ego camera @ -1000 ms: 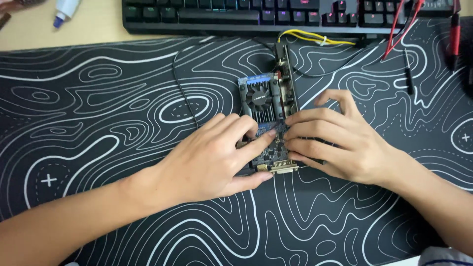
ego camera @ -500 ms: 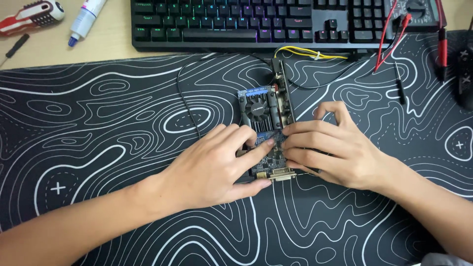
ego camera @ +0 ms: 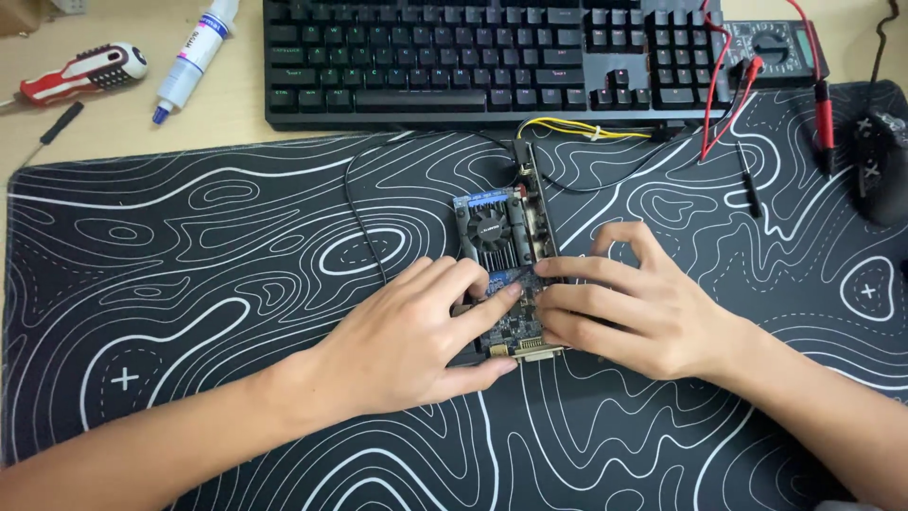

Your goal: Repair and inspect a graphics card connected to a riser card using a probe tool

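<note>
Black desk mat [ego camera: 189, 284] with white contour lines on wooden desk. Small blue graphics card [ego camera: 501, 251] lies mid-mat — black fan at far end, connectors at near edge. Left hand [ego camera: 416, 331] and right hand [ego camera: 634, 303] grasp its near half from both sides, fingers pressed flat on board. Beyond — black keyboard [ego camera: 473, 57], multimeter [ego camera: 771, 43] with red leads, screwdriver [ego camera: 80, 74] and paste syringe [ego camera: 194, 61] far left, dark mouse [ego camera: 880, 166] right
</note>
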